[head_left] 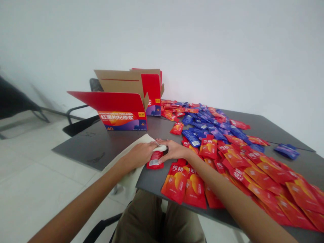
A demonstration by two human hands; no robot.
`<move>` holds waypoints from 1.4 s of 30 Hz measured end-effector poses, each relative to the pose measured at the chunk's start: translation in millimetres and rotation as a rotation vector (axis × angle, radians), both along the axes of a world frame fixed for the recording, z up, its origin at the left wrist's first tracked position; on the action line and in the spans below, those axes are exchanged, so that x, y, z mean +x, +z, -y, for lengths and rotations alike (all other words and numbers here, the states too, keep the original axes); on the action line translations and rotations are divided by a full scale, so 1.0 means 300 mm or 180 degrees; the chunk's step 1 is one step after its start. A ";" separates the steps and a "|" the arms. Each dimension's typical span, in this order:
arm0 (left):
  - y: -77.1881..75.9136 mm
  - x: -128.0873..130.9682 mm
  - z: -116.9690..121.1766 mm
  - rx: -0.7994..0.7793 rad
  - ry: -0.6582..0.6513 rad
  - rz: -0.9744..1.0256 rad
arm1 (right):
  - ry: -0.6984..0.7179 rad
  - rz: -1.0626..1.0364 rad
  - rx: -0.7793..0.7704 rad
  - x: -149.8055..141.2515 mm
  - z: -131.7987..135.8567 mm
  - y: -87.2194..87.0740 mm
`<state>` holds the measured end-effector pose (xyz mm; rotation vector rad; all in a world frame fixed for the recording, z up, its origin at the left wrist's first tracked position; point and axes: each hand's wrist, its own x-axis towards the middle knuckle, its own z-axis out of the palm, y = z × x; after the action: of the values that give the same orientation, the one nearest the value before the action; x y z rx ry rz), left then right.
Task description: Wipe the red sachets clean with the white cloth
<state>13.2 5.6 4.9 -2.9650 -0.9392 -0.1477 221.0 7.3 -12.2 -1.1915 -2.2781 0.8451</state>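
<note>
My left hand presses a cream cloth onto the upper part of a red pouch lying at the table's near edge. The rest of the cloth hangs over that edge. From the other side, my right hand grips the same pouch, its thumb by the lower corner and its fingers at the top against the cloth. A barcode shows on the pouch's visible face. Close to my right wrist, several red-orange pouches lie side by side, front up.
Two open cartons, a front one and a rear one, stand at the back left of the dark table. Blue pouches and red ones heap toward the wall. Overlapping red pouches cover the right. A chair stands behind.
</note>
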 end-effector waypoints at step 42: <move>-0.013 -0.009 0.056 -0.0005 -0.0296 0.0125 | -0.0020 -0.0058 -0.0053 0.001 -0.004 -0.009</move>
<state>10.4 -11.2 0.8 -3.0188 -0.8057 -0.2082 221.4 8.5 -14.9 -1.1926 -2.2558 0.8706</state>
